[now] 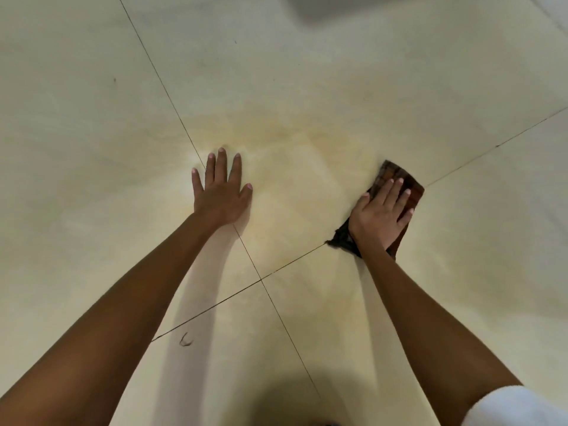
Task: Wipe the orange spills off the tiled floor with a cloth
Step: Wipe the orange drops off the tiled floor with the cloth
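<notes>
A dark brown checked cloth (396, 176) lies folded on the cream tiled floor (92, 118), right of centre. My right hand (381, 215) presses flat on top of it, fingers together, covering most of it. My left hand (219, 189) rests flat on the bare tile to the left, fingers spread, holding nothing. A pale orange-yellow smear (292, 142) spreads over the tiles between and beyond the two hands.
Dark grout lines (261, 279) cross near the middle of the view. A small dark curl of hair or thread (186, 339) lies on the tile near my left forearm. A grey blurred shape (322, 7) sits at the top edge.
</notes>
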